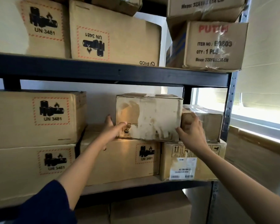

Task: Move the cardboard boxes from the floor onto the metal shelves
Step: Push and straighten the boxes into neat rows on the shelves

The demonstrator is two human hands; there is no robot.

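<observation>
A worn, pale cardboard box (149,116) with torn label patches sits on the middle level of the black metal shelf (110,74), resting on top of a UN 3481 box (120,160). My left hand (112,129) holds its lower left corner, thumb on the front and fingers along the left side. My right hand (191,131) grips its lower right corner, fingers reaching between it and a tape-wrapped box (207,123) beside it.
Two stacked UN 3481 boxes (36,117) fill the left of this level, with a gap between them and the worn box. A labelled box (192,160) lies under the wrapped one. The upper level holds more boxes (115,38). A bright window (255,101) is at the right.
</observation>
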